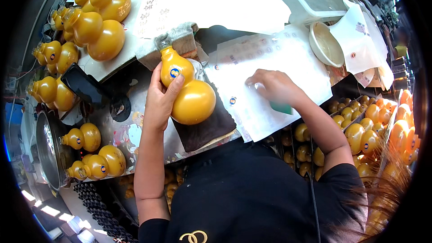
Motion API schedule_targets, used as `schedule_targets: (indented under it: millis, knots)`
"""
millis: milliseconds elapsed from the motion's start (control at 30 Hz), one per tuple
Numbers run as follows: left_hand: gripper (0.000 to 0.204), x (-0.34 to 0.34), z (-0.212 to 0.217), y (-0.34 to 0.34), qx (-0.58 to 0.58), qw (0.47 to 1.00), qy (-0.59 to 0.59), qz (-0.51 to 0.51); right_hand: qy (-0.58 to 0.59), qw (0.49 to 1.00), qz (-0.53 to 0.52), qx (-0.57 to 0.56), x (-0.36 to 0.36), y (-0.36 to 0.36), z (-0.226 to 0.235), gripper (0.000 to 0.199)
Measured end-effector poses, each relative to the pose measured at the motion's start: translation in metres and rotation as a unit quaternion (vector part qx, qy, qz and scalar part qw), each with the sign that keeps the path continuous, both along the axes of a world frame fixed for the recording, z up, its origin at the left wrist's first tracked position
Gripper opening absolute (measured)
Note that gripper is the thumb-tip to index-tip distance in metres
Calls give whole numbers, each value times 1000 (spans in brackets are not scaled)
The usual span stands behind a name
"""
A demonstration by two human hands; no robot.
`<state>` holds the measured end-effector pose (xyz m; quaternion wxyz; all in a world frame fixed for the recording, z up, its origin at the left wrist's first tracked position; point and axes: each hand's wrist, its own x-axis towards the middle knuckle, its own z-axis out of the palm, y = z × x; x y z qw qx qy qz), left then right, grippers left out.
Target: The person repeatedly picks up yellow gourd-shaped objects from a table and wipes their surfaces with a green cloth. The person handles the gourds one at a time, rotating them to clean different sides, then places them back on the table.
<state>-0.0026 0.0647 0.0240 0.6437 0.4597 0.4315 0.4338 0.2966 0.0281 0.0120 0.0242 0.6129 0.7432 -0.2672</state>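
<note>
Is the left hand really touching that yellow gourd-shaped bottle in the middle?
Touching. The head view shows the left hand around one side of the gourd-shaped bottle, its thumb lying against it near the waist.

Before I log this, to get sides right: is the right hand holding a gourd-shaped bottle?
No, the left hand holds the bottle; the right hand is over the white sheet.

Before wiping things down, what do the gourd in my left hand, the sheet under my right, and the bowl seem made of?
Gourd: perhaps glossy yellow-coated glass, from its clear neck and sharp highlights. Sheet: paper or plastic film, thin, finish lost in glare. Bowl: plastic or ceramic, smooth and cream; its look settles neither.
</note>
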Motion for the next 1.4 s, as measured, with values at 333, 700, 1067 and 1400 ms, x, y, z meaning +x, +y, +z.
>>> schedule_targets:
  millis: [333,700,1067,1400]
  knots:
    - [58,0,0,-1,-18,1000,8,12,321,943,-83,22,-101,66,26,62]
    - [55,-12,2,5,-35,998,-29,-36,417,901,-36,-115,-118,76,18,62]
    - [50,-6,0,7,-48,996,-79,-19,448,886,-33,-112,-117,72,9,56]
    - [50,-10,-4,8,-45,996,-66,-29,446,887,-34,-115,-117,69,13,57]
